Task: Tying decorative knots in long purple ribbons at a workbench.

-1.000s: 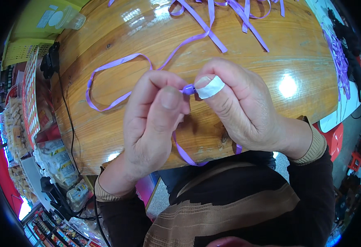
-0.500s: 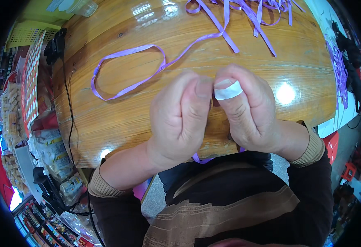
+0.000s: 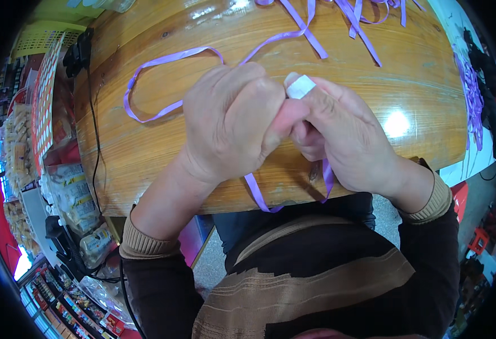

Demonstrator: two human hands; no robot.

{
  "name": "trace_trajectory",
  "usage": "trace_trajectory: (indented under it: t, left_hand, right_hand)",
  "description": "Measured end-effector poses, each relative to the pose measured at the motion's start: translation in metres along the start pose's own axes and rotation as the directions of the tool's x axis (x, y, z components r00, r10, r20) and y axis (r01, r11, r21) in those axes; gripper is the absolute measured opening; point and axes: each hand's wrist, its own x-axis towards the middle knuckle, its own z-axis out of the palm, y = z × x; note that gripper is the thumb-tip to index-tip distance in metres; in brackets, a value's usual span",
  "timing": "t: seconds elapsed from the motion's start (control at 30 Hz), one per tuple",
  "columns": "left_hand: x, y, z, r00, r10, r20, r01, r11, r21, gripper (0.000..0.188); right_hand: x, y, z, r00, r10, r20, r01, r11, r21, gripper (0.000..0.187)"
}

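My left hand (image 3: 228,121) is closed in a fist, knuckles up, its thumb side against the fingers of my right hand. My right hand (image 3: 349,130) is closed in a pinch, with a strip of white tape (image 3: 301,87) around the thumb. A length of purple ribbon (image 3: 255,192) droops from under both hands in a loop past the table's near edge. What lies between the fingertips is hidden. Beyond my left hand, a loop of purple ribbon (image 3: 135,79) rests on the wooden table (image 3: 146,175), partly covered by that hand.
More purple ribbons (image 3: 361,34) lie in a tangle at the far side. Another bunch of purple ribbons (image 3: 474,101) hangs at the right, by a white surface. A black cable (image 3: 94,130) runs along the left edge, near a yellow basket (image 3: 44,37) and bagged packages (image 3: 72,203).
My left hand has turned over from thumb-up to knuckles-up. Both hands have come together, the right thumb tilting left. More of the drooping ribbon shows below them.
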Motion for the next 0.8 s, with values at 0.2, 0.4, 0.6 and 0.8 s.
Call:
trace_trajectory:
  t: [0.2, 0.4, 0.6, 0.8]
  left_hand:
    - [-0.001, 0.016, -0.001, 0.892, -0.446, 0.077, 0.435, 0.796, -0.420, 0.024]
    - [-0.001, 0.027, -0.015, 0.708, -0.658, 0.257, 0.670, 0.509, -0.540, 0.036]
    - [0.000, 0.028, -0.015, 0.699, -0.630, 0.339, 0.669, 0.407, -0.622, 0.028]
    - [-0.003, 0.034, -0.009, 0.725, -0.630, 0.278, 0.649, 0.490, -0.582, 0.021]
  right_hand:
    - [0.003, -0.001, 0.001, 0.994, -0.071, -0.084, 0.071, 0.997, -0.007, 0.034]
    - [0.004, 0.004, -0.002, 0.973, -0.210, -0.096, 0.189, 0.962, -0.197, 0.029]
    - [0.001, 0.006, -0.003, 0.941, -0.337, -0.041, 0.295, 0.872, -0.389, 0.024]
    - [-0.001, 0.004, -0.003, 0.952, -0.304, -0.023, 0.268, 0.872, -0.410, 0.023]
